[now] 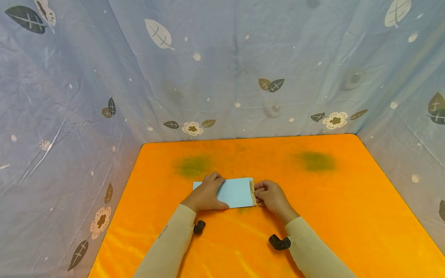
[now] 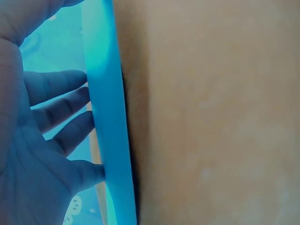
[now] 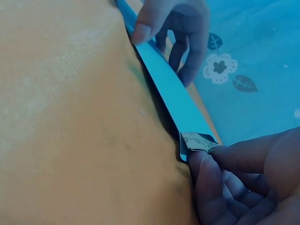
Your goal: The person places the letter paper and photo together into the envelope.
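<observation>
A light blue envelope (image 1: 235, 192) lies flat on the orange table (image 1: 313, 200), with a tan printed strip (image 1: 252, 192) along its right end. My left hand (image 1: 207, 193) rests on the envelope's left part with straight fingers (image 2: 61, 110) pressing it down. My right hand (image 1: 271, 196) pinches the strip at the right end between thumb and fingers (image 3: 206, 161). In the right wrist view the envelope (image 3: 164, 89) runs away from the pinch toward the left hand (image 3: 173, 28). The left wrist view shows the envelope's edge (image 2: 108, 117) against the table.
Blue cloth with leaf and flower prints (image 1: 222, 77) walls in the table on three sides. Two dark green smudges (image 1: 192, 165) mark the table behind the envelope. A black camera mount sits under each wrist (image 1: 279, 242).
</observation>
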`<state>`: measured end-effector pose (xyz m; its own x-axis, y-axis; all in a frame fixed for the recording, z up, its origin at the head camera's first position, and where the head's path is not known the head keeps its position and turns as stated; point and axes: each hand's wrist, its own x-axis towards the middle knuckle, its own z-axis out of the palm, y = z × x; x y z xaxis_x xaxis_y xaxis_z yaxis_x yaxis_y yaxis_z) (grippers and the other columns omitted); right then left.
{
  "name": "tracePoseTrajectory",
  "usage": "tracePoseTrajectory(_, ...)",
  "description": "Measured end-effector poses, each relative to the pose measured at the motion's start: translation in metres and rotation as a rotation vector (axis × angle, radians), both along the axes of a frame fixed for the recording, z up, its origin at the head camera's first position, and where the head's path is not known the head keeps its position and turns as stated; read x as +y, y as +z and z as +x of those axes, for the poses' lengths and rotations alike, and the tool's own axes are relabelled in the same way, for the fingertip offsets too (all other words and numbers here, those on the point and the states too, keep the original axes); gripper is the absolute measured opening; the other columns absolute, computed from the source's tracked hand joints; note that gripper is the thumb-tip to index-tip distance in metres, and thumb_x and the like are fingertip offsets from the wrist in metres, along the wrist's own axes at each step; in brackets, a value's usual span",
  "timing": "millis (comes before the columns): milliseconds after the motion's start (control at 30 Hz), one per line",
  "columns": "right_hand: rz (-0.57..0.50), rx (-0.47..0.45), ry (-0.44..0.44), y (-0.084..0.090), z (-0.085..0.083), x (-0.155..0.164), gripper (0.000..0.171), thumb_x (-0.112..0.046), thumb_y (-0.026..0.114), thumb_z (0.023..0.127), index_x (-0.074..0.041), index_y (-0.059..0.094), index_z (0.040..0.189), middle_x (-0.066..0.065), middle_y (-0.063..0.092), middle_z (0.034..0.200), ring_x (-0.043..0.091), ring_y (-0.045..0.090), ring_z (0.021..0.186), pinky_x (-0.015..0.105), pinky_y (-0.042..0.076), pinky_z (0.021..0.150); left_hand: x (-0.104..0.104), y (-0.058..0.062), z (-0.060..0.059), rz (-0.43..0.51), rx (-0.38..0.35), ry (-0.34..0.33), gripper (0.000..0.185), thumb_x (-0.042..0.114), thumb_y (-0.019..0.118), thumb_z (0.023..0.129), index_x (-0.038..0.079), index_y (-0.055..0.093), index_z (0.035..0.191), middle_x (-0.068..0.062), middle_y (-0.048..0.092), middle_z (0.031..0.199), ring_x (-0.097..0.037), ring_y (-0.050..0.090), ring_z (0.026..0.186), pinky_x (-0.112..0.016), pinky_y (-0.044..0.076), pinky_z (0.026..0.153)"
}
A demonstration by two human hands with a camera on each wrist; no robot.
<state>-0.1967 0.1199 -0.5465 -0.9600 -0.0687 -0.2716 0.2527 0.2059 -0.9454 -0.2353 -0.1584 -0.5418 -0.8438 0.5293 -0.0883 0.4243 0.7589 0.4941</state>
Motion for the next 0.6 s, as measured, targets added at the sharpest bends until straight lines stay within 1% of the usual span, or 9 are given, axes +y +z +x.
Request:
tracePoseTrajectory(100, 0.004, -0.017, -0.008, 0.0005, -0.0006, 0.0015, 0.014, -0.002, 0.066, 0.108, 0.006, 0.070, 0.118, 0.016, 0.068, 0.096, 0.027, 0.067, 0.076, 0.035, 0.060, 0.068, -0.0002, -0.0002, -0.0003, -0.004, -0.003, 0.001, 0.097, 0.052, 0.095, 0.080, 0.008, 0.056, 0.157, -0.004, 0.048, 0.151, -0.025, 0.045, 0.136, -0.039, 0.052, 0.105)
tracePoseTrajectory(267, 0.035, -0.034, -0.035, 0.0024, -0.0005, 0.0062, 0.020, -0.013, 0.066, 0.110, 0.004, 0.075, 0.114, 0.015, 0.072, 0.096, 0.027, 0.070, 0.077, 0.035, 0.062, 0.069, -0.0006, 0.0008, 0.0000, -0.005, -0.001, 0.003, 0.097, 0.052, 0.095, 0.080, 0.008, 0.056, 0.157, -0.004, 0.047, 0.152, -0.025, 0.045, 0.136, -0.040, 0.051, 0.106)
tracePoseTrajectory(400, 0.039, -0.038, -0.021, 0.0047, 0.0001, 0.0078, 0.024, -0.016, 0.065, 0.111, 0.005, 0.077, 0.116, 0.014, 0.073, 0.097, 0.027, 0.070, 0.077, 0.035, 0.062, 0.069, -0.0008, 0.0015, 0.0002, -0.002, -0.003, 0.004, 0.097, 0.051, 0.095, 0.080, 0.008, 0.056, 0.157, -0.004, 0.047, 0.152, -0.026, 0.044, 0.137, -0.041, 0.051, 0.106)
tracePoseTrajectory(600, 0.025, -0.040, 0.029, 0.0078, 0.0015, 0.0056, 0.026, -0.015, 0.066, 0.111, 0.007, 0.076, 0.120, 0.016, 0.071, 0.098, 0.028, 0.069, 0.079, 0.036, 0.062, 0.072, -0.0004, 0.0002, -0.0002, -0.006, -0.004, 0.003, 0.097, 0.052, 0.095, 0.080, 0.009, 0.055, 0.158, -0.004, 0.047, 0.153, -0.026, 0.044, 0.137, -0.040, 0.052, 0.105)
